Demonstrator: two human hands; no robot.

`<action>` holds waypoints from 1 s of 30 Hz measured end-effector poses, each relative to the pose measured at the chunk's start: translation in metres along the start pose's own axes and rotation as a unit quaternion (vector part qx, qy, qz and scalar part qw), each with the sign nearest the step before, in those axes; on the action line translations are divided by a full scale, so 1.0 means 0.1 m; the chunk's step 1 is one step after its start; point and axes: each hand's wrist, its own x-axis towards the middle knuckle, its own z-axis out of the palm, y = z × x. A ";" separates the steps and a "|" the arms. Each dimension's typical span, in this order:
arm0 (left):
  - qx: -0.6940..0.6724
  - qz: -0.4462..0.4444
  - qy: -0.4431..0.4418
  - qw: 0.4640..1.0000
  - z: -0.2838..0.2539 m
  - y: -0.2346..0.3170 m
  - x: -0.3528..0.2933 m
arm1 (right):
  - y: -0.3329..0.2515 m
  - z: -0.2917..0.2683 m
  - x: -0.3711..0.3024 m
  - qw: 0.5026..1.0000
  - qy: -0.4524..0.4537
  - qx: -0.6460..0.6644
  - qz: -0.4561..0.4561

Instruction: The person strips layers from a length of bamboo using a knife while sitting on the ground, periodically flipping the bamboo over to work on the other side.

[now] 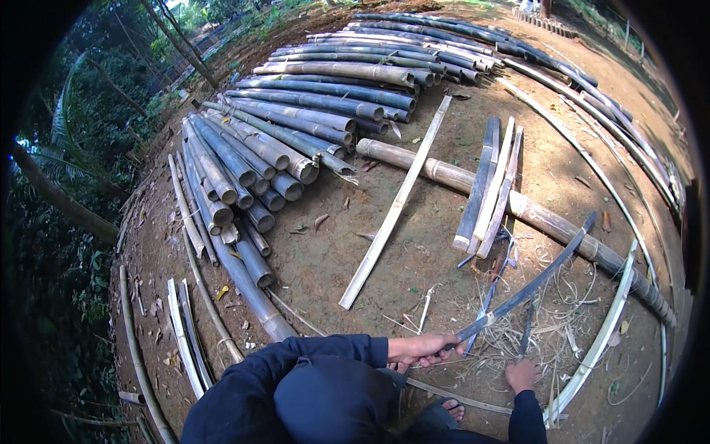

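My left hand [427, 348] grips the near end of a long dark split bamboo strip [521, 294]. The strip slants up to the right, and its far end lies over the thick bamboo pole [551, 214] on the ground. In my closed right hand [523, 375] is what looks like a knife [528, 325], its narrow dark blade pointing away from me beside the strip's underside. My fingers hide its handle; whether the blade touches the strip I cannot tell. Pale curled bamboo shavings [562, 329] lie around and beyond the knife.
Several split bamboo pieces [492, 192] rest across the pole, as does a long pale slat [399, 207]. A big stack of bamboo poles [318, 96] spreads from left to far. A pale slat [599, 344] lies at right. My sandalled foot [450, 411] is below my hands.
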 end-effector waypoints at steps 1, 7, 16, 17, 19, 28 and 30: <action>0.011 -0.002 0.021 1.000 0.01 0.01 -0.02 | -0.06 -0.11 -0.03 1.000 -0.011 0.021 -0.003; 0.074 0.001 0.099 0.992 0.06 0.01 0.05 | 0.02 -0.36 0.26 0.987 -0.122 0.100 -0.006; 0.148 0.093 0.129 0.976 -0.10 -0.24 0.31 | 0.41 -0.13 0.35 0.985 0.150 0.069 -0.041; 0.146 0.101 0.142 0.974 -0.19 -0.37 0.27 | 0.02 -0.57 0.10 0.969 -0.002 0.245 0.040; 0.161 0.090 0.143 0.972 -0.14 -0.29 0.28 | -0.20 -1.04 -0.14 0.889 -0.117 0.417 0.149; 0.118 0.046 0.073 0.989 0.02 -0.05 0.07 | -0.36 -1.12 -0.54 0.883 0.306 0.295 -0.199; 0.124 0.065 0.065 0.988 0.04 -0.05 0.07 | -0.46 -1.12 -0.62 0.886 0.162 0.402 -0.164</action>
